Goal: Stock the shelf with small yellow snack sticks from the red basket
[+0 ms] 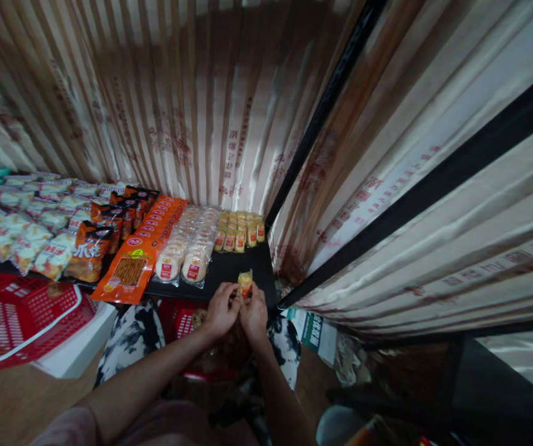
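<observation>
My left hand (223, 310) and my right hand (254, 311) are together over the front edge of the black shelf (224, 272). Between their fingertips they hold a small yellow snack packet (245, 283) with a red label, kept upright. Behind it on the shelf stand rows of matching yellow snack packets (241, 232). Left of these lie two rows of clear-wrapped round white crackers (194, 263) with red labels. Under my hands a red basket (185, 323) holds loose items, partly hidden by my arms.
Orange snack bags (127, 272), dark-orange bags (87, 251) and white snack bags (55, 254) fill the shelf's left. A red basket (15, 316) and white box (78, 347) sit below. Pleated curtains and a black pole (326, 93) border the shelf.
</observation>
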{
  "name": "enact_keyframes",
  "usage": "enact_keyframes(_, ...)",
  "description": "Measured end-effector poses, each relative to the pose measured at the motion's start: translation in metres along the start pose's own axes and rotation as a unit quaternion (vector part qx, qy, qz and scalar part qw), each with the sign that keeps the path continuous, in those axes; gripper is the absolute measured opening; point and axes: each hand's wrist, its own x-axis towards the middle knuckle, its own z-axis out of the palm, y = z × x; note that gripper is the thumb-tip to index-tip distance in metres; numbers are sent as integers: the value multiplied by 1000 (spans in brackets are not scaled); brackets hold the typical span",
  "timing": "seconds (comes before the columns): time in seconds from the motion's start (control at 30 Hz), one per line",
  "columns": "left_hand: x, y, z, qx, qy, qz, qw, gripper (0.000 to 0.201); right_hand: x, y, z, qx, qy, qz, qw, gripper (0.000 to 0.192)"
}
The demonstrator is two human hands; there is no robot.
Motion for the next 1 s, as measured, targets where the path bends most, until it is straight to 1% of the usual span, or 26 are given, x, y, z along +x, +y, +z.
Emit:
enact_keyframes(0.1, 6, -3, 5, -2, -7, 4, 1000, 33, 4, 5, 5, 56, 6, 12, 998, 49)
enact_keyframes(0.2, 12, -6, 9, -4, -19, 1, 1000, 37, 8, 11, 12, 107, 19, 10, 994, 53)
enact_keyframes(0.37, 23, -8, 15, -9, -25, 2, 1000, 31, 19, 19, 24, 157, 31, 29, 987, 57)
enact_keyframes(0.57, 39, -15, 30, -30, -41, -8, 999, 28, 39, 22, 29, 169, 52, 39, 983, 54)
enact_keyframes(0.73, 54, -21, 42, -43, -55, -9, 998, 28, 61, 25, 33, 142, 68, 40, 987, 55)
enact_keyframes(0.9, 72, -20, 42, -20, -57, -22, 998, 31, 81, 28, 39, 146, 70, 24, 986, 54)
enact_keyframes(1.0, 82, -19, 40, 20, -56, -23, 998, 33, 92, 28, 42, 151, 70, 25, 986, 54)
